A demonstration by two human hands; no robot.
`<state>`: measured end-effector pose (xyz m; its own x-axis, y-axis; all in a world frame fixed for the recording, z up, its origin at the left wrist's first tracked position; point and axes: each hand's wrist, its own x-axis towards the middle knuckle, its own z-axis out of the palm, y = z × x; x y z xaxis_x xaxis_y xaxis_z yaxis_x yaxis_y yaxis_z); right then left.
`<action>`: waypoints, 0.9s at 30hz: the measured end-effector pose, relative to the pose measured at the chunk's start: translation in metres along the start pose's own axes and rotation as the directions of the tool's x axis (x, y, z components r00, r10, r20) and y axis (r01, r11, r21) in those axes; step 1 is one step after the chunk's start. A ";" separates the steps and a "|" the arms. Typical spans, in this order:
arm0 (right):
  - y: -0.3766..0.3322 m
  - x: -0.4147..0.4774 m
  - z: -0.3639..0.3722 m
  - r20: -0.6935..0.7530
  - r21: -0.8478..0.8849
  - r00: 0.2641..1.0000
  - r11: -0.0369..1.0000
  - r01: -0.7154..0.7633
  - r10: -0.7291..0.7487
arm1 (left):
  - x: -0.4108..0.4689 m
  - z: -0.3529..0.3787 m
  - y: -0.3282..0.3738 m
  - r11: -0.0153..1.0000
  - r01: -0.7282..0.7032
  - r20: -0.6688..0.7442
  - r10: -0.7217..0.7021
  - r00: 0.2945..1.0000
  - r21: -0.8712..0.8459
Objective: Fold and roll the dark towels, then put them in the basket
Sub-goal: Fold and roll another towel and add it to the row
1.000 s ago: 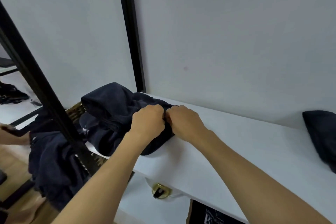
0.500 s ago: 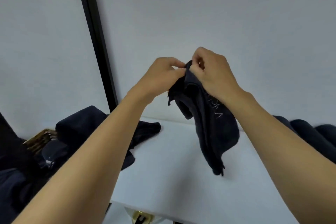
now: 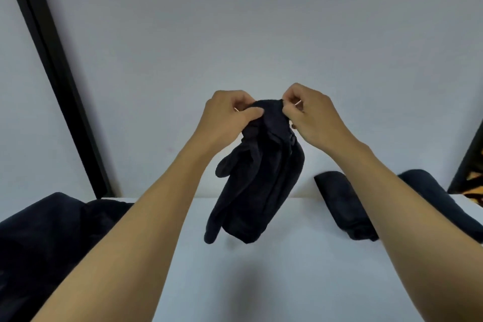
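One white tabletop (image 3: 274, 282) fills the lower view. On its left end a pile of dark towels (image 3: 52, 238) lies heaped and unfolded. Above the middle, clear of the surface, hangs the dark towel (image 3: 258, 178), bunched and drooping in loose folds. To its right lies a rolled towel (image 3: 342, 206), and beyond that a second dark bundle (image 3: 439, 201), probably another roll, though the right forearm hides part of it. The left hand (image 3: 230, 115) and right hand (image 3: 311, 115) sit close together at the towel's top edge, fingers (image 3: 252, 112) curled in and pinching the cloth. It looks soft, light and limp, so it should hold no shape unaided. The best hold is likely two corners of one hem, spread apart.
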<state>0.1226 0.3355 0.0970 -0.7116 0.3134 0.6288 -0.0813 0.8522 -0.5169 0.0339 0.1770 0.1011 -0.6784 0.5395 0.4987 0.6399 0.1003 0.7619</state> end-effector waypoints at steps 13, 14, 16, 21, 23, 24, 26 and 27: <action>-0.026 -0.011 -0.013 0.027 0.027 1.000 1.000 -0.013 0.013 | 0.016 0.005 0.031 0.897 0.131 0.075 -0.109 0.991 -0.421; -0.026 -0.009 -0.014 0.015 0.036 1.000 0.999 -0.015 0.015 | 0.016 0.003 0.030 0.888 0.135 0.093 -0.105 0.990 -0.439; -0.026 -0.007 -0.014 0.022 0.096 0.999 0.995 -0.032 0.030 | 0.014 0.000 0.028 0.862 0.151 0.146 -0.091 0.985 -0.484; -0.025 -0.006 -0.014 0.177 0.457 0.969 0.858 -0.235 0.172 | 0.010 -0.009 0.025 0.808 0.161 0.188 -0.063 0.980 -0.567; -0.028 -0.007 -0.013 0.237 0.581 0.955 0.762 -0.285 0.176 | 0.009 -0.010 0.026 0.796 0.151 0.160 -0.069 0.985 -0.586; -0.029 -0.007 -0.012 0.253 0.609 0.955 0.741 -0.283 0.156 | 0.008 -0.010 0.026 0.787 0.151 0.157 -0.070 0.985 -0.598; -0.028 -0.008 -0.011 0.261 0.579 0.958 0.775 -0.254 0.119 | 0.007 -0.011 0.028 0.779 0.160 0.169 -0.071 0.983 -0.606; -0.028 -0.007 -0.010 0.254 0.546 0.961 0.803 -0.238 0.112 | 0.007 -0.012 0.029 0.777 0.167 0.173 -0.075 0.982 -0.607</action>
<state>0.1374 0.3135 0.1128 -0.8698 0.2905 0.3988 -0.2771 0.3813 -0.8820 0.0433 0.1740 0.1312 -0.6518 0.6670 0.3609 0.1651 -0.3396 0.9260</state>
